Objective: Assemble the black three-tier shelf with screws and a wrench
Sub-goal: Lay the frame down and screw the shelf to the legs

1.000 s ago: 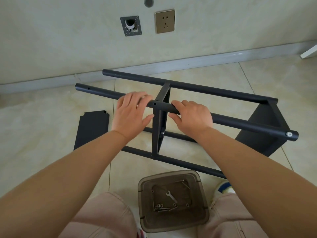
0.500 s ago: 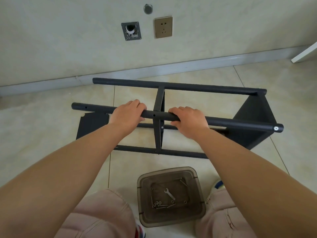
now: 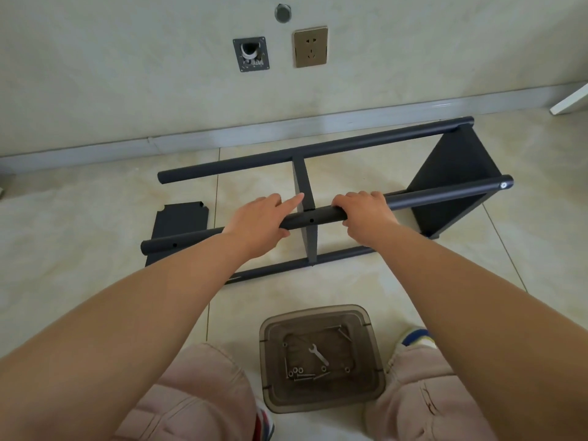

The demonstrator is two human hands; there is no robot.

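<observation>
The black shelf frame (image 3: 366, 144) lies on its side on the tiled floor, with a middle panel (image 3: 306, 183) and an end panel (image 3: 451, 173) fixed between its poles. My left hand (image 3: 254, 224) holds the near upper pole (image 3: 311, 220) just left of the middle panel, thumb under it and index finger stretched out. Just right of that panel, my right hand (image 3: 366, 214) grips the same pole. A loose black panel (image 3: 179, 222) lies flat on the floor at the left. The small wrench (image 3: 318, 354) and several screws (image 3: 302, 373) lie in a brown bin.
The translucent brown bin (image 3: 270, 361) stands on the floor between my knees. The wall with a socket (image 3: 310, 46) and skirting runs just behind the frame. A white edge of furniture (image 3: 571, 100) shows at the far right.
The frame has swung so its right end now lies farther from me and its left end nearer. Both hands stayed on the near pole. My left index finger has straightened.
</observation>
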